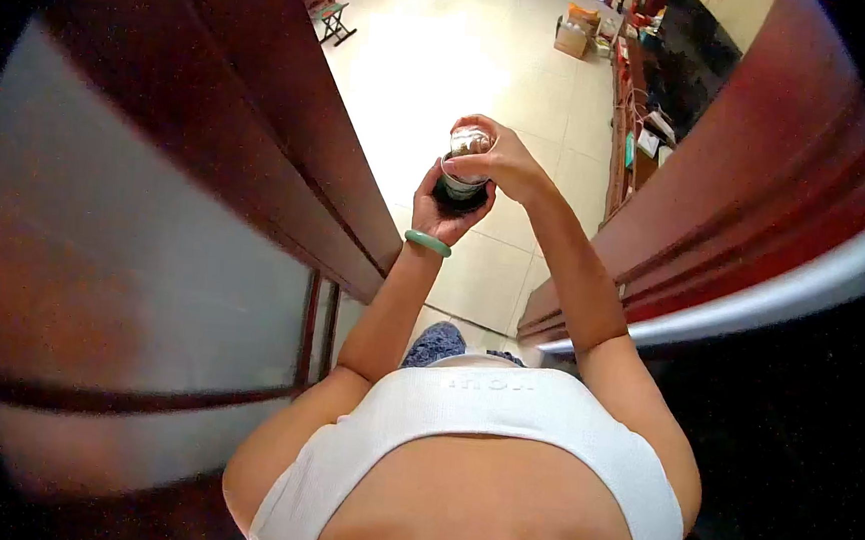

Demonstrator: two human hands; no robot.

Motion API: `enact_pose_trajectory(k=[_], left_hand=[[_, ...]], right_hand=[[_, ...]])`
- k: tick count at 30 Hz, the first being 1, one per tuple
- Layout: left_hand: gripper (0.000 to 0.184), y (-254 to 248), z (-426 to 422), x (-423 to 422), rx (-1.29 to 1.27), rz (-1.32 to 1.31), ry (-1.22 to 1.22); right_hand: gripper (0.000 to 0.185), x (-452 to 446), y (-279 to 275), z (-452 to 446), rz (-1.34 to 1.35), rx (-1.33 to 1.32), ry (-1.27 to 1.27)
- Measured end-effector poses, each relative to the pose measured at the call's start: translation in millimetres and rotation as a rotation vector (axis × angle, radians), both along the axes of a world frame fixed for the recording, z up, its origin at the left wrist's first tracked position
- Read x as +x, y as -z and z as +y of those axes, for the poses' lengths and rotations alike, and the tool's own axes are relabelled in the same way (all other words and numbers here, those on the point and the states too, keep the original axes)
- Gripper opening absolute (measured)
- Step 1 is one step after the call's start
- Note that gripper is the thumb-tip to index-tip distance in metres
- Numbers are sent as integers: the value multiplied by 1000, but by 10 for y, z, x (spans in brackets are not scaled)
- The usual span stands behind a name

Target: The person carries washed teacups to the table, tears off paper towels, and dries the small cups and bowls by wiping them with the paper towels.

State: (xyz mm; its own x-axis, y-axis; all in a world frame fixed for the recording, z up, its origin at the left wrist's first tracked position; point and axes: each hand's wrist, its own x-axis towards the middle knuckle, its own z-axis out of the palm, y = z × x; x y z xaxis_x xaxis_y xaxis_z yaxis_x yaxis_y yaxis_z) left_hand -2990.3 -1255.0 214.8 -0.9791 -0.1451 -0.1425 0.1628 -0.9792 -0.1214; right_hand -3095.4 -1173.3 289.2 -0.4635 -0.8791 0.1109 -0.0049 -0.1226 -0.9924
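Observation:
Both my hands meet out in front of me around a small dark jar (457, 197) with a shiny, see-through or silvery top (473, 142). From below, my left hand (440, 214) wraps the dark lower part, and a green bangle (427, 242) circles that wrist. My right hand (505, 162) is closed around the shiny top, thumb and fingers on either side. A pale band shows between top and dark part. Whether the top is seated on the jar or a separate piece, I cannot tell. Fingers hide part of both.
I stand in a doorway, with a dark red wooden door frame (290, 150) on the left and a reddish panel (748, 202) on the right. Beyond lies a pale tiled floor (437, 60). A cardboard box (571, 39), a folding stool (336, 25) and a cluttered low cabinet (625, 133) stand farther off.

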Motion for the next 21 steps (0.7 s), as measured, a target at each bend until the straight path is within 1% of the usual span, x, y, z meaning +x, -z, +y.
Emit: enact_pose_trajectory(k=[1,2,3,4,6,7,8,10,11,12,13,14,15,16,19,20,21], left_hand=[[46,7,1024,1180,-43,-13,-60],[46,-58,1289,1280,-27,-13,-94],[46,95,1148,1039,-49,14,-92],[46,159,1076,1021,-65,29,-98],[45,288,1004,1025,-10,4,-139],[44,325,943,1014,-14,-5,-149],[44,334,913,1102,-36,-10,-181],[44,290,939,1062,-88,-38,-251],[44,288,866,1025,-76,-24,-248],[44,278,878,1058,-45,-27,-252],[44,287,865,1071,-70,6,-241],[41,293,907,1099,-56,-32,-260],[41,531,641,920,-16,-43,-277],[40,748,446,801,-6,-52,-306],[41,771,52,533,-24,-56,-299],[41,755,-250,413,3,-45,-288],[40,732,-518,269,-38,-37,-297]], right_hand=[[55,1145,51,1004,25,-57,-37],[55,1210,-46,1223,18,-19,-58],[54,965,88,1082,20,8,-63],[54,929,155,987,20,19,-87],[54,924,258,873,5,-33,-128],[53,937,215,832,37,23,-119],[53,1011,252,791,34,15,-152],[69,945,264,717,-15,-2,-173],[66,901,367,606,37,2,-140],[63,882,315,593,-7,13,-220],[61,891,264,600,-6,6,-247],[60,927,219,648,-7,-4,-273],[51,755,447,332,-20,70,-254],[50,643,653,106,-60,66,-282],[51,349,666,-274,-15,49,-299],[51,225,643,-579,-13,55,-325],[50,77,628,-843,-21,53,-325]])
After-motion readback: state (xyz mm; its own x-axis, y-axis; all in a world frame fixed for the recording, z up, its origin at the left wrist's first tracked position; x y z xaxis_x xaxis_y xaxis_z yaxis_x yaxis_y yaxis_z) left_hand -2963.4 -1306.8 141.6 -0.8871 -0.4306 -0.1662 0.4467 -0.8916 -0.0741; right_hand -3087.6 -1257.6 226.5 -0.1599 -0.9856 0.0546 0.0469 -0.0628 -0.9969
